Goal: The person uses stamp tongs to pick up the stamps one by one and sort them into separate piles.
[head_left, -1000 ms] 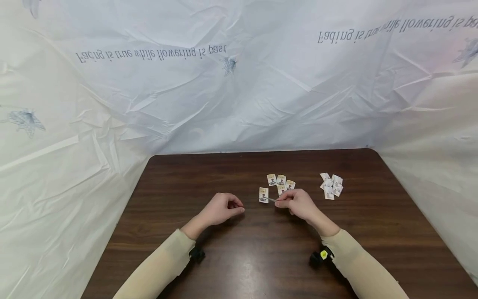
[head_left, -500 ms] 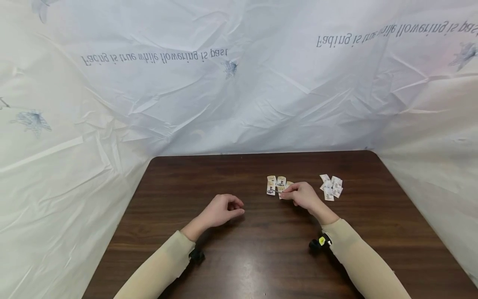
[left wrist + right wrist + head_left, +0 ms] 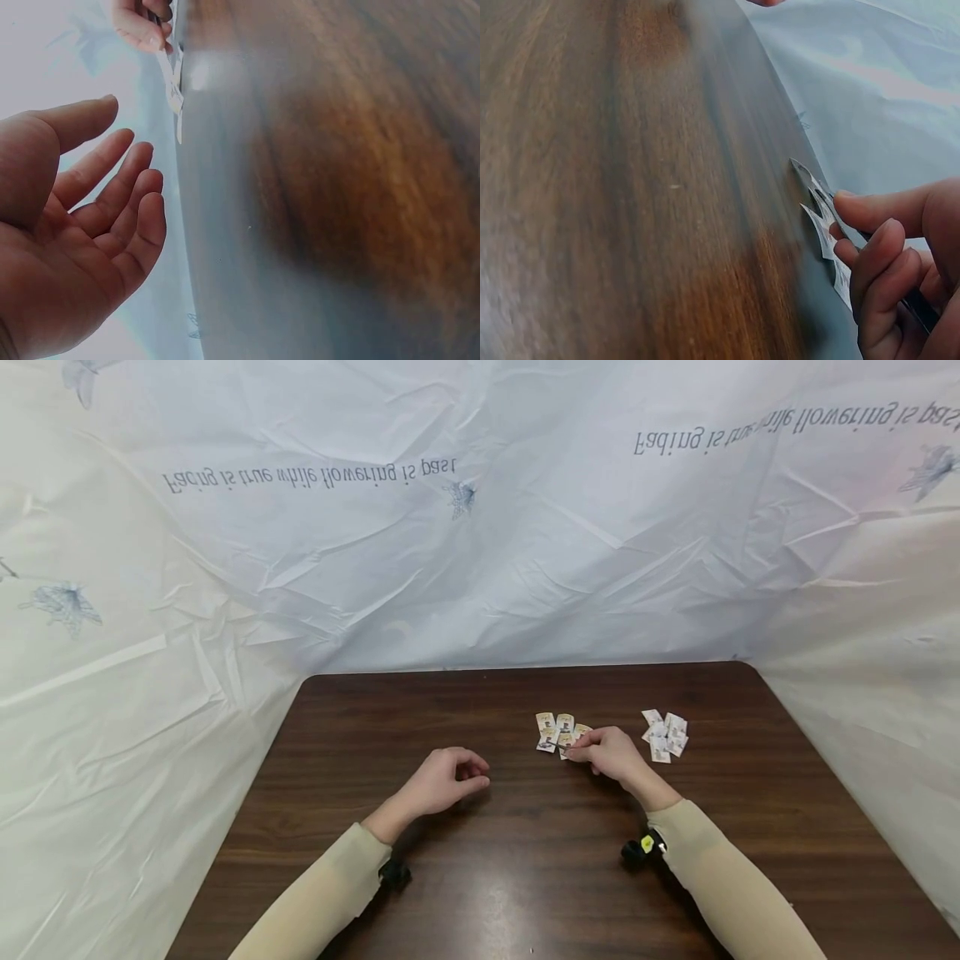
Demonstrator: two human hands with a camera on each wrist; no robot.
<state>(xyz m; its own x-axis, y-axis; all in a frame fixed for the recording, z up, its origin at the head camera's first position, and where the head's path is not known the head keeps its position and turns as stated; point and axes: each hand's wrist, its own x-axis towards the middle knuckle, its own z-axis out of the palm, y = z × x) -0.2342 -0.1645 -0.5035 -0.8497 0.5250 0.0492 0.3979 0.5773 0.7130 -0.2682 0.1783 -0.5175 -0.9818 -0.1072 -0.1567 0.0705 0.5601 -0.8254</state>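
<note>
My right hand (image 3: 609, 753) pinches slim metal tweezers (image 3: 831, 204) between thumb and fingers. Their tips are at a small stamp-like paper piece (image 3: 546, 742), lying slightly askew at the lower left of a group. I cannot tell whether the tips still grip it. Around it are similar printed pieces: one at the upper left (image 3: 545, 721), one beside that (image 3: 565, 722), and others partly covered by the right hand. The left hand (image 3: 448, 781), its fingers loosely bent, holds nothing and stays left of the group; its palm shows in the left wrist view (image 3: 82, 232).
Several paler paper pieces (image 3: 666, 735) lie overlapping to the right of the right hand. The dark wooden table (image 3: 480, 877) ends at a far edge against a white plastic sheet (image 3: 450, 585), which also hangs at both sides.
My right hand has moved away from me, bringing the paper piece from the group's left to just below the upper-left one. The piece has since turned slightly. The left hand stays put.
</note>
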